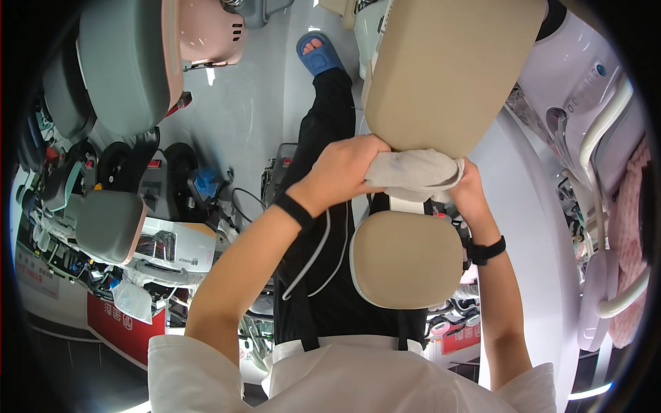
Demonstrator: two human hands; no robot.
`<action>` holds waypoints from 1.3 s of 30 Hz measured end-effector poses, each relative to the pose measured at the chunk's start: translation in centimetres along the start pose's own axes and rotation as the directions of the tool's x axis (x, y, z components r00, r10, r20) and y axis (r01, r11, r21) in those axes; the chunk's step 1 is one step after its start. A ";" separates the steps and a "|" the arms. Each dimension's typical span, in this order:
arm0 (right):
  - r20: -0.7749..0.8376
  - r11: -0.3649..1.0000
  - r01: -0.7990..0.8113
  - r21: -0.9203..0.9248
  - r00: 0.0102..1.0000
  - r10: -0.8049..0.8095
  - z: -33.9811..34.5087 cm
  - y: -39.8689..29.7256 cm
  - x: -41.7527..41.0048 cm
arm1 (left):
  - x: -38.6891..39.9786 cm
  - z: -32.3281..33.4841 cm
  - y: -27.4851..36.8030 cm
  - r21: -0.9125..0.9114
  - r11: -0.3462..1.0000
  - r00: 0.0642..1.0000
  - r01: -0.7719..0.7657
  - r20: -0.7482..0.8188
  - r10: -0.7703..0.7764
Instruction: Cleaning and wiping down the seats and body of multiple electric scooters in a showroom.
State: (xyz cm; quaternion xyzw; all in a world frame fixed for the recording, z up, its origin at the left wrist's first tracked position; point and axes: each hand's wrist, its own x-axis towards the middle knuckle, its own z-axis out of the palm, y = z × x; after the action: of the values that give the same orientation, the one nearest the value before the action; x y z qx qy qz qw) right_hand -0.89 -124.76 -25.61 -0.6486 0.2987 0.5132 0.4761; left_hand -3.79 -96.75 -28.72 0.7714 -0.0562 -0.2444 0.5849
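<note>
A folded beige-grey cloth (410, 173) stretches between my two hands, at the end of a large tan scooter seat (444, 72). My left hand (343, 168) grips the cloth's left end, its fingertips hidden behind the fabric. At the opposite end, my right hand (469, 191) holds the cloth, with most of its fingers out of sight. The cloth lies against the near edge of the large seat, over the gap before a smaller tan seat pad (408, 258). A pale support (407, 205) shows beneath the cloth.
A grey-green scooter seat (124, 67) and a pink scooter body (210, 31) stand at upper left. Below them are a smaller grey seat (109, 227) and a carton (178, 245). A lilac scooter (573, 67) is at right. My sandalled foot (320, 54) rests on the shiny floor (242, 113).
</note>
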 end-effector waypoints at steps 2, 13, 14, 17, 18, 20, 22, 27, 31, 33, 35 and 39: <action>-0.021 0.997 0.074 0.037 0.997 -0.073 0.1 -0.1 -1.3 | 0.2 0.3 -1.5 -0.010 0.999 0.999 -0.041 0.002 0.041; -0.079 0.971 0.218 0.098 0.974 -0.210 3.2 -1.0 -2.6 | -0.7 0.3 -4.6 0.119 0.982 0.985 0.149 0.070 -0.158; -0.112 0.941 0.308 0.141 0.949 -0.294 3.5 -0.3 -2.2 | -1.0 0.3 -4.2 0.152 0.970 0.978 0.188 0.065 -0.199; -0.085 0.870 0.492 -0.036 0.866 -0.493 2.3 3.0 -0.4 | -0.9 -0.3 -2.6 0.217 0.946 0.960 0.240 0.093 -0.265; -0.082 0.870 0.493 -0.029 0.866 -0.493 2.2 3.7 0.1 | -0.8 -0.6 -1.7 0.223 0.944 0.958 0.244 0.093 -0.270; -0.116 0.902 0.431 0.014 0.897 -0.427 2.0 4.8 0.8 | -0.6 -0.8 0.3 0.313 0.938 0.984 0.152 0.040 -0.172; -0.135 0.906 0.423 -0.026 0.896 -0.422 2.3 5.3 1.6 | -0.6 -0.5 1.5 0.312 0.947 0.997 0.073 -0.003 -0.076; -0.098 0.895 0.434 -0.103 0.891 -0.443 1.4 6.4 2.5 | -0.7 1.1 0.9 0.239 0.968 0.983 -0.074 -0.146 0.111; -0.053 0.923 0.382 0.043 0.924 -0.379 1.3 4.7 1.2 | -1.0 2.6 -3.1 0.152 0.988 0.993 0.011 -0.121 0.008; -0.086 0.914 0.338 0.223 0.941 -0.327 2.1 3.3 -0.4 | -0.7 2.6 -5.4 0.136 0.986 0.988 -0.095 -0.109 0.110; -0.122 0.917 0.329 0.226 0.943 -0.309 3.6 2.6 -2.1 | -1.0 2.2 -7.4 0.147 0.984 0.989 -0.101 -0.093 0.115; -0.149 0.928 0.305 0.214 0.949 -0.278 4.5 1.2 -2.2 | -1.1 2.0 -8.4 0.224 0.975 1.000 -0.015 -0.014 0.019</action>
State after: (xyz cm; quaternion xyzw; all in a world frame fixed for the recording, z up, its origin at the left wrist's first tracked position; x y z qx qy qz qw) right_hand -4.31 -121.28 -23.93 -0.6538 0.2846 0.3590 0.6022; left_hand -7.34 -95.48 -36.55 0.8338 -0.0853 -0.2252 0.4969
